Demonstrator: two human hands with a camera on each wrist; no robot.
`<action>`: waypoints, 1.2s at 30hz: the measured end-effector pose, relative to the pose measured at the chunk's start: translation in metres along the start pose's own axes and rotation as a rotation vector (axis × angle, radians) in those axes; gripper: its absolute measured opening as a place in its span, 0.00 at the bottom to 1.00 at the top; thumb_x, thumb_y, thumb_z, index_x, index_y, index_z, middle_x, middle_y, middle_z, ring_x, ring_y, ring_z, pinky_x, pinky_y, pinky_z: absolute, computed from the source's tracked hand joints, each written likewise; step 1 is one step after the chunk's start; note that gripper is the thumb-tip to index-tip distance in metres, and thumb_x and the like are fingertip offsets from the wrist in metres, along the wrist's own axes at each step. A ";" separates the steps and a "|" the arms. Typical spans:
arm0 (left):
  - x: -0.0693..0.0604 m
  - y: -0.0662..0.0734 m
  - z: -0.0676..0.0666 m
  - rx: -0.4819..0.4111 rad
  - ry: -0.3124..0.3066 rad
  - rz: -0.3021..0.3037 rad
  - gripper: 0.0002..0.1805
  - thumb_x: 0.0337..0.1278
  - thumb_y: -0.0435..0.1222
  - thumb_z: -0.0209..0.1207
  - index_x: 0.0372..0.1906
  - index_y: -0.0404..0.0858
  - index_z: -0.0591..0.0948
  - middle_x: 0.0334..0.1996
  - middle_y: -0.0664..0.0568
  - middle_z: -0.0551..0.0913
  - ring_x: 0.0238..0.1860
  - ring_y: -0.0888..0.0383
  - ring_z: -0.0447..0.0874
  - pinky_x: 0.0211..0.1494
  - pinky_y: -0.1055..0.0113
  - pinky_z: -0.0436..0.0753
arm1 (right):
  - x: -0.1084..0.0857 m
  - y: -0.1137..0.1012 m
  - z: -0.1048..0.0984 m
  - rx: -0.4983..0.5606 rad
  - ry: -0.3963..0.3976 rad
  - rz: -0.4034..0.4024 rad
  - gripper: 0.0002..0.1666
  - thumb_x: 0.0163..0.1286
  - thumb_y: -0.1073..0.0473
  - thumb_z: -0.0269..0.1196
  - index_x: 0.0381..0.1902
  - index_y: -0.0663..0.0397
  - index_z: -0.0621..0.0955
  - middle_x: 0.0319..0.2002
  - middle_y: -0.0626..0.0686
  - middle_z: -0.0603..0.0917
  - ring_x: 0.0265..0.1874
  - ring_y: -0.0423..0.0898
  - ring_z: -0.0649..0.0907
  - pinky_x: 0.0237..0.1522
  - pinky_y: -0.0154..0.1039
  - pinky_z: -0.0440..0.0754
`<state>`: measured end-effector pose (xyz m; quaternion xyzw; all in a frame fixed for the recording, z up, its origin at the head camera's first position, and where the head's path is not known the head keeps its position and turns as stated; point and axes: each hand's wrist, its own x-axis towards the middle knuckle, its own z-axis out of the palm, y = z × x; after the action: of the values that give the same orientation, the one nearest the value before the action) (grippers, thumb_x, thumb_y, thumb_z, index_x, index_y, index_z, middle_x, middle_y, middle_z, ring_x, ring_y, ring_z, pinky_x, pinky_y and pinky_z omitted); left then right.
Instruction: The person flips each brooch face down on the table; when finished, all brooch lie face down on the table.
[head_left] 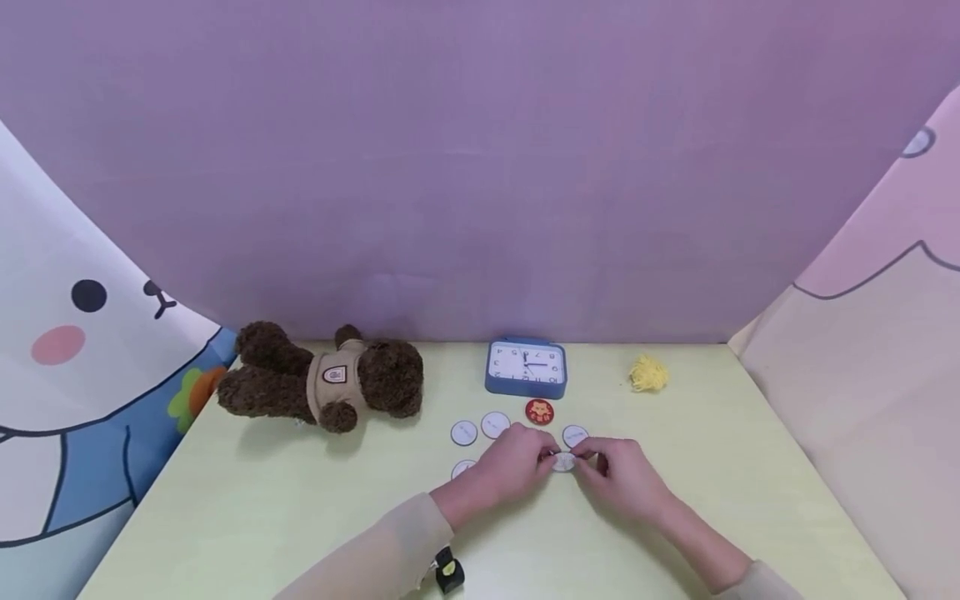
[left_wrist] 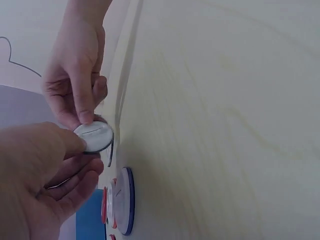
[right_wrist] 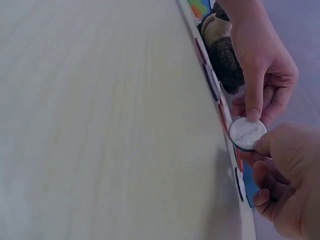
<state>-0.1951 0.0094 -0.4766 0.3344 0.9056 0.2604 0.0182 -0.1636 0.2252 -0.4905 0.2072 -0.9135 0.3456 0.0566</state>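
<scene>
Between my two hands is a round pin badge (head_left: 563, 462), its white back with a thin pin-like line facing up in both wrist views. My left hand (head_left: 510, 462) pinches one side of its rim between thumb and fingers. On the opposite side my right hand (head_left: 626, 479) pinches the rim too. In the left wrist view the badge (left_wrist: 95, 137) is held above the table, tilted. Just beyond the right fingers lies another white-backed badge (head_left: 575, 435). A red badge (head_left: 539, 411) with a gold figure lies beyond the left hand. The held badge's front is hidden.
More white-backed badges (head_left: 464, 432) lie left of the hands, one partly behind the left forearm. A blue clock (head_left: 527, 367) stands at the back. A brown teddy bear (head_left: 330, 379) lies back left, a yellow tuft (head_left: 648, 373) back right. Patterned cloth walls border the table.
</scene>
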 end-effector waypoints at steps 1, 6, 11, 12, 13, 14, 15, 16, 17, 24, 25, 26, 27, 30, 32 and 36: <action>0.000 0.000 -0.001 0.007 0.023 0.007 0.07 0.68 0.34 0.68 0.47 0.42 0.92 0.37 0.55 0.94 0.36 0.67 0.89 0.43 0.79 0.84 | 0.001 -0.001 0.000 -0.003 0.012 0.023 0.07 0.67 0.67 0.72 0.41 0.50 0.91 0.29 0.43 0.89 0.18 0.28 0.72 0.19 0.29 0.74; 0.001 0.002 -0.004 0.014 0.073 -0.004 0.14 0.67 0.35 0.69 0.56 0.41 0.89 0.39 0.54 0.94 0.38 0.66 0.91 0.43 0.80 0.84 | 0.006 -0.007 -0.003 -0.017 0.038 0.114 0.07 0.68 0.65 0.72 0.41 0.50 0.91 0.29 0.42 0.89 0.16 0.31 0.72 0.18 0.30 0.72; 0.001 0.003 -0.005 -0.009 0.063 0.012 0.19 0.61 0.41 0.75 0.56 0.42 0.89 0.39 0.54 0.94 0.36 0.66 0.89 0.41 0.81 0.81 | 0.008 -0.009 -0.005 0.032 0.039 0.160 0.08 0.68 0.67 0.71 0.42 0.51 0.89 0.26 0.41 0.86 0.17 0.32 0.70 0.20 0.28 0.68; 0.001 0.003 -0.005 -0.011 0.063 0.021 0.19 0.60 0.43 0.75 0.55 0.42 0.89 0.40 0.55 0.94 0.37 0.66 0.89 0.42 0.81 0.81 | 0.009 -0.010 -0.005 0.046 0.039 0.158 0.08 0.68 0.68 0.71 0.42 0.51 0.89 0.26 0.41 0.86 0.17 0.32 0.70 0.20 0.28 0.68; 0.001 0.004 -0.005 -0.006 0.066 0.029 0.19 0.60 0.43 0.76 0.55 0.43 0.89 0.41 0.55 0.94 0.38 0.66 0.89 0.42 0.81 0.81 | 0.009 -0.010 -0.005 0.056 0.037 0.155 0.08 0.68 0.68 0.71 0.42 0.52 0.88 0.26 0.42 0.86 0.17 0.32 0.70 0.20 0.28 0.67; 0.000 0.004 -0.005 0.003 0.070 0.039 0.19 0.60 0.44 0.76 0.54 0.43 0.90 0.42 0.56 0.94 0.38 0.66 0.89 0.43 0.81 0.81 | 0.009 -0.010 -0.005 0.065 0.034 0.152 0.08 0.68 0.69 0.70 0.42 0.52 0.88 0.26 0.42 0.85 0.18 0.32 0.71 0.21 0.28 0.67; 0.000 0.004 -0.004 0.011 0.073 0.048 0.19 0.59 0.44 0.76 0.53 0.44 0.90 0.42 0.56 0.94 0.38 0.66 0.89 0.43 0.82 0.81 | 0.009 -0.010 -0.006 0.072 0.030 0.150 0.09 0.68 0.69 0.70 0.43 0.52 0.87 0.26 0.42 0.85 0.18 0.32 0.71 0.21 0.28 0.67; 0.000 0.004 -0.004 0.018 0.075 0.054 0.19 0.58 0.44 0.77 0.52 0.44 0.90 0.41 0.57 0.94 0.38 0.66 0.89 0.43 0.82 0.81 | 0.009 -0.010 -0.006 0.075 0.028 0.148 0.09 0.68 0.69 0.69 0.43 0.52 0.87 0.26 0.42 0.85 0.18 0.32 0.71 0.21 0.27 0.67; 0.000 0.004 -0.004 0.027 0.076 0.058 0.18 0.58 0.44 0.77 0.52 0.44 0.91 0.41 0.57 0.94 0.38 0.66 0.89 0.43 0.82 0.81 | 0.008 -0.010 -0.006 0.076 0.025 0.147 0.09 0.68 0.69 0.69 0.43 0.52 0.87 0.26 0.42 0.85 0.18 0.32 0.71 0.21 0.27 0.67; 0.002 0.005 0.003 0.093 0.062 0.071 0.17 0.53 0.45 0.80 0.45 0.44 0.92 0.38 0.59 0.93 0.39 0.68 0.85 0.46 0.81 0.80 | 0.004 -0.011 -0.008 0.031 -0.016 0.123 0.09 0.67 0.68 0.70 0.43 0.51 0.87 0.29 0.43 0.85 0.19 0.31 0.72 0.21 0.29 0.72; 0.003 0.005 0.005 0.100 0.057 0.068 0.17 0.52 0.46 0.80 0.45 0.44 0.92 0.37 0.59 0.93 0.38 0.68 0.83 0.46 0.80 0.80 | 0.003 -0.011 -0.008 0.025 -0.025 0.121 0.10 0.67 0.68 0.70 0.44 0.52 0.87 0.30 0.43 0.85 0.20 0.31 0.72 0.22 0.29 0.73; 0.003 0.005 0.006 0.104 0.052 0.063 0.17 0.51 0.46 0.80 0.44 0.44 0.92 0.36 0.59 0.92 0.37 0.69 0.82 0.46 0.80 0.80 | 0.002 -0.011 -0.008 0.021 -0.032 0.120 0.10 0.66 0.67 0.71 0.44 0.52 0.87 0.31 0.44 0.86 0.20 0.31 0.72 0.22 0.29 0.73; 0.003 0.006 0.007 0.106 0.045 0.054 0.18 0.50 0.46 0.81 0.44 0.44 0.92 0.36 0.59 0.92 0.36 0.69 0.80 0.45 0.80 0.79 | 0.001 -0.011 -0.008 0.016 -0.036 0.122 0.10 0.66 0.67 0.71 0.44 0.53 0.87 0.32 0.44 0.86 0.21 0.31 0.72 0.23 0.29 0.74; 0.004 0.007 0.011 0.098 0.024 0.025 0.18 0.48 0.46 0.81 0.43 0.43 0.92 0.33 0.59 0.90 0.34 0.69 0.76 0.44 0.79 0.78 | -0.001 -0.010 -0.007 0.006 -0.045 0.134 0.09 0.66 0.65 0.72 0.44 0.53 0.87 0.32 0.44 0.86 0.21 0.32 0.72 0.24 0.29 0.74; 0.004 0.007 0.014 0.082 0.006 -0.001 0.18 0.48 0.45 0.82 0.43 0.43 0.92 0.32 0.60 0.88 0.33 0.69 0.74 0.43 0.79 0.78 | -0.002 -0.008 -0.006 0.005 -0.051 0.142 0.09 0.66 0.65 0.73 0.43 0.53 0.87 0.32 0.44 0.86 0.22 0.32 0.72 0.24 0.29 0.74; 0.004 0.007 0.019 0.044 -0.022 -0.039 0.15 0.47 0.43 0.81 0.40 0.43 0.92 0.29 0.60 0.85 0.31 0.70 0.72 0.41 0.80 0.77 | -0.003 -0.006 -0.003 0.006 -0.063 0.169 0.08 0.65 0.65 0.73 0.42 0.51 0.88 0.31 0.42 0.85 0.21 0.32 0.73 0.24 0.29 0.75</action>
<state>-0.1900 0.0252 -0.4886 0.3196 0.9172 0.2363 0.0257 -0.1584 0.2237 -0.4855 0.1403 -0.9280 0.3452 -0.0024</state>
